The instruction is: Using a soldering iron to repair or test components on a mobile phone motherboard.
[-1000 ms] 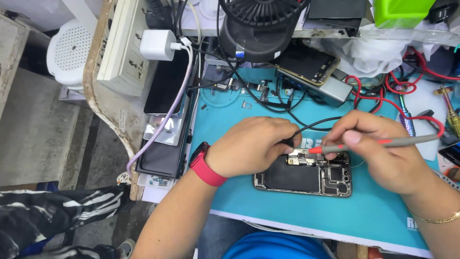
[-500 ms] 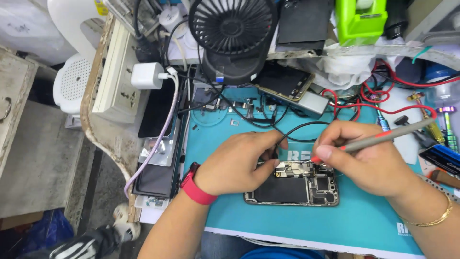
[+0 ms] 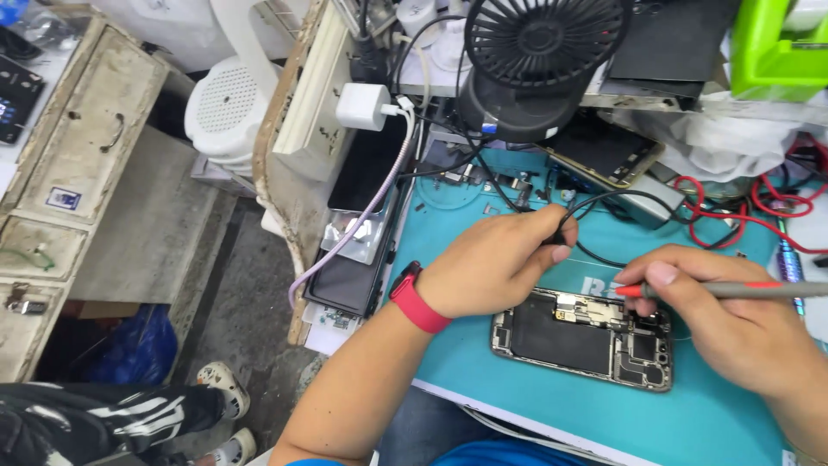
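On the teal mat (image 3: 552,397), one opened phone (image 3: 582,338) lying flat between two hands, right hand (image 3: 733,324) fingers gripping one grey red-tipped probe (image 3: 733,290), left hand (image 3: 496,259) fingers pinching one black probe lead (image 3: 559,235), one black fan (image 3: 539,60) behind.

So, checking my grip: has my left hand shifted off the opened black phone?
Yes: left hand moved off the opened black phone, toward the black fan.

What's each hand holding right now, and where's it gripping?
Right hand pinches a grey probe near its red tip; left hand pinches a black cable.
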